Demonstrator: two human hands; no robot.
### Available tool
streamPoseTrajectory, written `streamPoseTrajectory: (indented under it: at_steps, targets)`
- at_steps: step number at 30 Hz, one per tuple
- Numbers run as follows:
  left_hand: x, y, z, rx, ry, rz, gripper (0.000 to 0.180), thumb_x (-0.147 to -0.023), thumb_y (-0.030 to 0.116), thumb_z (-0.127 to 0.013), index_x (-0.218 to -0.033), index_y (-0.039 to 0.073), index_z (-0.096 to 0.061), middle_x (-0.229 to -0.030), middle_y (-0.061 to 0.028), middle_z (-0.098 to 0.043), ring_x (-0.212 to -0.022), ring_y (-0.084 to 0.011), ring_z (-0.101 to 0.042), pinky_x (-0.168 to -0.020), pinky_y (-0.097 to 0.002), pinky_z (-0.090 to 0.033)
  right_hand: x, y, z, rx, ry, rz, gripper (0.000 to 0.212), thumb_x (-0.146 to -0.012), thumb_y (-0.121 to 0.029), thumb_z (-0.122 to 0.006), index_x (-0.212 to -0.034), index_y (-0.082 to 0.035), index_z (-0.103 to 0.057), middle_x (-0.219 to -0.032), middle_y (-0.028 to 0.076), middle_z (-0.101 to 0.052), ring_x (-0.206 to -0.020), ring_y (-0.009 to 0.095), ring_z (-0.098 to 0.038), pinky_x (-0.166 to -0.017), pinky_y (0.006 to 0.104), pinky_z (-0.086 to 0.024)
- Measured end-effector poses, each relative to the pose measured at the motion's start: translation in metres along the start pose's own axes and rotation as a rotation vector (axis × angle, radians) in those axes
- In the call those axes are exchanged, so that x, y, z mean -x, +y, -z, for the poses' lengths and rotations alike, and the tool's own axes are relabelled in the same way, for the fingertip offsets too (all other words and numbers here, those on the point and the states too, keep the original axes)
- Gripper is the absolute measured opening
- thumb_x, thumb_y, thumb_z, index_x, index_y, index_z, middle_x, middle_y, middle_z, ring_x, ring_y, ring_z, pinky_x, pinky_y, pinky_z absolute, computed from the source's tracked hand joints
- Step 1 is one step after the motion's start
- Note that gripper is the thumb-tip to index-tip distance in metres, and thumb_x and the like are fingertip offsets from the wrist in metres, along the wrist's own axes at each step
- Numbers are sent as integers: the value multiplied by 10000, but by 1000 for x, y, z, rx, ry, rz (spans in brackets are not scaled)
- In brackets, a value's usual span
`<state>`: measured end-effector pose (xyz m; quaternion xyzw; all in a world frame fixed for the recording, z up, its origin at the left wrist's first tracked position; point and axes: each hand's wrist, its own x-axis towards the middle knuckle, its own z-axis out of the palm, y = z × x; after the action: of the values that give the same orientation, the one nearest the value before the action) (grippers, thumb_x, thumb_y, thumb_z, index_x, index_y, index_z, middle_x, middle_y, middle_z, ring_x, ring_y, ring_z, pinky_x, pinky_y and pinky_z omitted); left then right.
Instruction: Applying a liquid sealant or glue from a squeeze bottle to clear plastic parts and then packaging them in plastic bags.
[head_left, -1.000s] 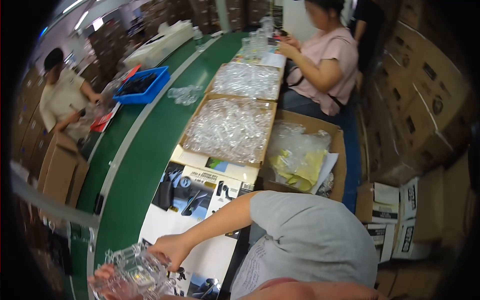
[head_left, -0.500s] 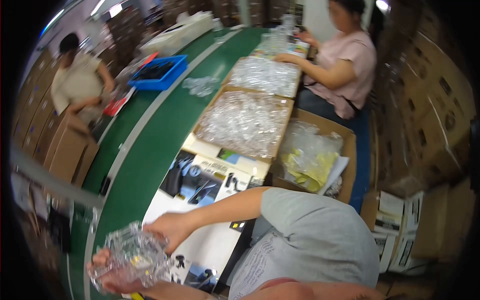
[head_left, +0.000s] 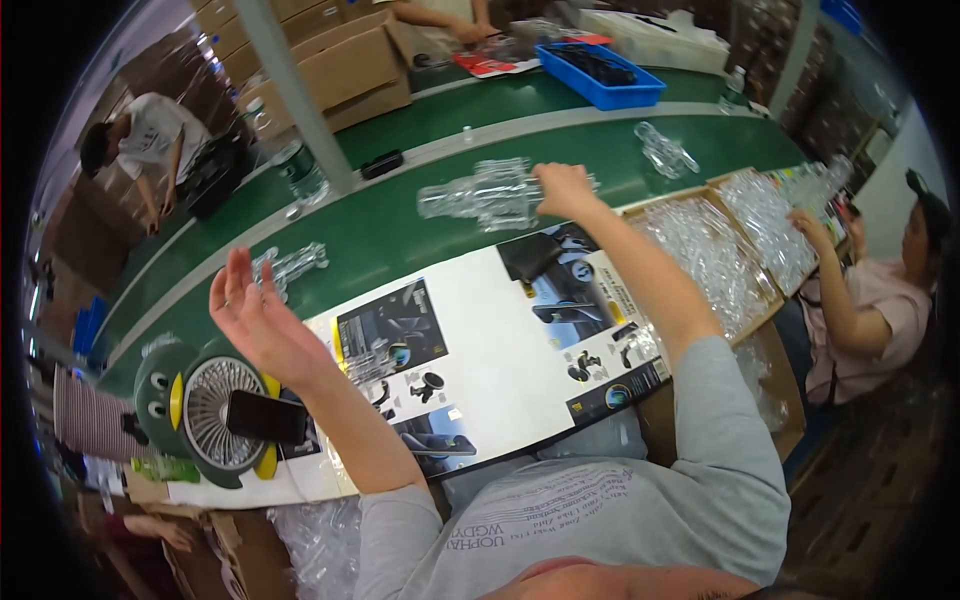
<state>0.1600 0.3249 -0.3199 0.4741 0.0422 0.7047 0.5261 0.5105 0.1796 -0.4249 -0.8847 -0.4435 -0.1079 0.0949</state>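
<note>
Clasps clear plastic parts (head_left: 490, 195) with right hand (head_left: 563, 190) between green surface's (head_left: 385, 222) far and near edges; holds left hand (head_left: 262, 325) open, apart.

the surface (head_left: 385, 235) is green, with a colourless, transparent plastic piece (head_left: 495, 195) toward its near edge and a blue tray (head_left: 605, 93) toward its far edge, whereas the cardboard (head_left: 490, 345) is white, patterned with black-and-blue pictures near both ends.

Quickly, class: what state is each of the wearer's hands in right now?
Left hand: open, fingers raised, nothing visible in its grasp.
Right hand: closed on the right end of the clear plastic packaging.
</note>
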Motion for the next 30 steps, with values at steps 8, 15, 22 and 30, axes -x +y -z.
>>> streamPoseTrajectory:
  at_steps: [8, 15, 22, 30]
  targets:
    - [5, -6, -2, -33, -114, 85, 276, -836, 47, -459, -1111, 22, -450, -1182, -162, -507, -1128, -238, -465, -925, -351, -360, -49, 54, -43, 21, -222, 69, 537, -546, -231, -715, -1049, -129, -559, -959, 111, -599, -941, 295, -571, -841, 397, -433]
    - [7, -2, -4, -179, -247, 64, 182, -844, 19, -495, -1026, 23, -504, -1110, -135, -547, -1068, -195, -494, -894, -307, -374, -36, 43, -62, 283, 113, 21, 521, -608, -121, -718, -1093, -175, -534, -1056, 92, -540, -1076, 289, -483, -886, 432, -414]
    - [-11, 5, 28, -388, -478, 252, 156, -868, 23, -509, -1016, -6, -548, -1022, -79, -585, -975, -134, -534, -886, -252, -379, -11, -7, -4, 48, 14, 287, 410, -665, -64, -601, -1068, -130, -566, -1102, 101, -559, -1048, 280, -528, -834, 391, -460]
    - [-1, -2, 100, -1323, -848, 473, 504, -720, 205, -712, -1160, 76, -504, -1071, -145, -598, -1013, -276, -557, -847, -352, -432, 43, -31, 18, -48, -626, 548, 681, -579, -128, -706, -1226, -158, -496, -1225, 85, -524, -1122, 279, -502, -947, 400, -400]
